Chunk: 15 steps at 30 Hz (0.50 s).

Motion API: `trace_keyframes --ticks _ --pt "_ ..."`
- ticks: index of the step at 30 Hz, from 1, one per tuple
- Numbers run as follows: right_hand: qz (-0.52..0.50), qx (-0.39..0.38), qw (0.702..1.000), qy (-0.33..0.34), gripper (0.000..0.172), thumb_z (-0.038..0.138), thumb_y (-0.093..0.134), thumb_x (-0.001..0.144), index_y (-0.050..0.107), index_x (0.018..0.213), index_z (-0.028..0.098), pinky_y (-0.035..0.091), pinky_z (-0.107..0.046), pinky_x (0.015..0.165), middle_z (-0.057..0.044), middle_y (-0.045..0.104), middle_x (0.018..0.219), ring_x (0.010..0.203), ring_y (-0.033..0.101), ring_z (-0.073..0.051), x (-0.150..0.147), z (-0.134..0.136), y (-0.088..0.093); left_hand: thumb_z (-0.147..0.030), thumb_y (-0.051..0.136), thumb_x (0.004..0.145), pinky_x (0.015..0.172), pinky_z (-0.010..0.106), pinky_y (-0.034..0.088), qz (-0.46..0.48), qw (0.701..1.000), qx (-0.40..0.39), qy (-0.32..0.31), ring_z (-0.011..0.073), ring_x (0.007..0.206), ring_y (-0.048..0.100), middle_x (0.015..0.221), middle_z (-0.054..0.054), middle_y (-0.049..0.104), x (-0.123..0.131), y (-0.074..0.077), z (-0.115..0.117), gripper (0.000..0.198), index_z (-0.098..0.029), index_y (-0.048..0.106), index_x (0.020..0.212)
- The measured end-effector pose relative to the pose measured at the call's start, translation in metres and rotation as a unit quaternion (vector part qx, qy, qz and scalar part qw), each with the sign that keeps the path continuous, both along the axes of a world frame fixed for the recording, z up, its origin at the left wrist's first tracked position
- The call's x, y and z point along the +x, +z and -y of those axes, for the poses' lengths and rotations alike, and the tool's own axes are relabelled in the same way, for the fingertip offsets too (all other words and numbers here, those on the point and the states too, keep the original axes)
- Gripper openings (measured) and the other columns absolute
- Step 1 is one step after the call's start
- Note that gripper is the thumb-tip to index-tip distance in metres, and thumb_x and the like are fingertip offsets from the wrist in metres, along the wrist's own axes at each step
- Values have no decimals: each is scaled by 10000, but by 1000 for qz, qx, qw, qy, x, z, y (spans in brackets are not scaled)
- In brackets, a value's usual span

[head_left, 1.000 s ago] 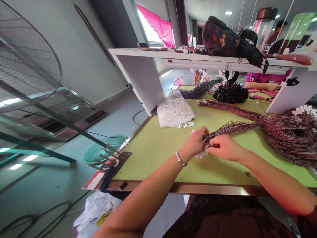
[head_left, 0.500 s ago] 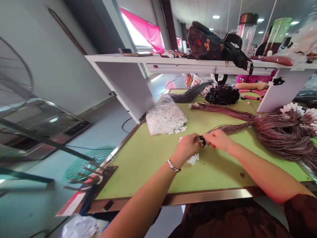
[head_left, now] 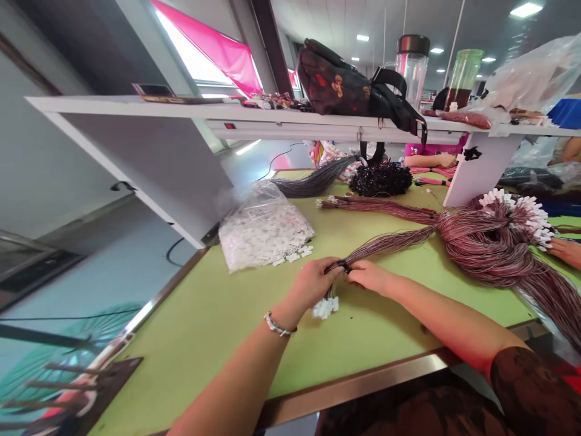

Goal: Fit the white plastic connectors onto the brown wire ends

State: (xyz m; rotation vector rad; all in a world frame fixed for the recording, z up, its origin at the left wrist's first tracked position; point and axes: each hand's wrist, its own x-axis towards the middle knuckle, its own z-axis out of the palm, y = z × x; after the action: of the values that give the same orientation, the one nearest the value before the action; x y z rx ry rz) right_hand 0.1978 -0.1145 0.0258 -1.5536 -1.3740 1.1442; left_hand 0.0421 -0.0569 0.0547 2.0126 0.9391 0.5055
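My left hand [head_left: 313, 281] is closed round the near end of a bundle of brown-red wires [head_left: 390, 242]. White connectors [head_left: 325, 307] on the wire ends hang below that hand, over the green tabletop. A black tie [head_left: 345, 266] wraps the bundle between my two hands. My right hand [head_left: 370, 277] pinches at this tie, fingers pressed together. The bundle runs back to the right into a large coiled heap of the same wires [head_left: 485, 248], topped with white connectors [head_left: 521, 212].
A clear bag of white connectors [head_left: 265, 227] lies left, some spilled beside it. Black parts [head_left: 381, 178] and grey wires [head_left: 318, 178] lie behind. Overhead, a shelf [head_left: 181, 109] carries a black bag [head_left: 345, 85] and bottles. Another person's hand [head_left: 567, 251] touches the heap's right side.
The view has turned to the right. The black tie, a visible loop before, now sits tight against the wires. Another person's hand has come into view at the right.
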Motion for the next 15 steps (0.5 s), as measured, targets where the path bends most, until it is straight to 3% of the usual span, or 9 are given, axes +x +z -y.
trace_keyframes --ticks 4,5,7,8,9,11,12,13,15 --pt "206 83 974 32 231 251 504 815 569 608 170 377 -231 594 9 571 612 619 489 -118 -16 23 23 -407 494 761 620 261 434 -8 999 31 12 180 660 567 713 27 665 1 -6 -8 358 -155 695 918" --pt "212 82 967 113 234 244 527 806 570 588 171 386 -220 594 10 585 609 619 505 -115 -22 30 32 -409 478 772 608 267 432 -28 998 48 30 181 634 563 697 27 662 1 -7 -10 366 -158 695 928" --pt "153 143 921 328 180 281 556 814 625 676 190 414 -185 653 23 639 706 704 556 -103 -31 34 52 -401 454 787 592 279 433 -64 994 80 48 187 607 562 684 31 661 0 -10 -12 364 -169 695 930" --pt "132 184 902 368 165 304 553 825 647 744 196 424 -179 695 21 660 777 763 574 -103 -31 29 61 -391 451 788 603 285 442 -73 993 90 35 195 621 572 696 37 668 -1 -10 -11 351 -175 697 915" --pt "131 219 905 341 181 318 527 849 657 823 196 432 -192 743 8 669 857 822 586 -111 -26 19 68 -381 458 786 629 290 455 -76 993 93 3 204 658 590 728 43 681 -2 -11 -9 333 -182 701 898" --pt "207 239 934 167 247 345 484 886 646 979 184 439 -254 815 -39 661 996 915 590 -149 -6 -16 73 -368 480 778 692 302 476 -87 989 99 -68 222 737 618 792 55 703 -5 -11 -3 307 -198 707 895" --pt "273 225 931 91 278 363 510 876 631 1051 183 430 -296 856 -68 642 1075 978 578 -180 9 -36 70 -368 482 784 726 317 480 -106 984 111 -89 232 773 626 830 61 710 -7 -11 0 318 -207 704 946" --pt "339 196 918 62 300 344 525 871 612 1106 179 421 -323 882 -93 620 1131 1019 566 -200 24 -55 64 -372 489 783 768 338 480 -124 979 131 -94 245 821 631 881 73 714 -9 -12 3 338 -210 696 996" --pt "415 133 895 96 314 294 616 813 616 1102 172 428 -326 881 -104 611 1151 1022 575 -210 54 -83 48 -404 510 771 852 367 475 -135 972 166 -101 264 919 633 983 90 708 -15 -17 6 388 -211 676 1064"
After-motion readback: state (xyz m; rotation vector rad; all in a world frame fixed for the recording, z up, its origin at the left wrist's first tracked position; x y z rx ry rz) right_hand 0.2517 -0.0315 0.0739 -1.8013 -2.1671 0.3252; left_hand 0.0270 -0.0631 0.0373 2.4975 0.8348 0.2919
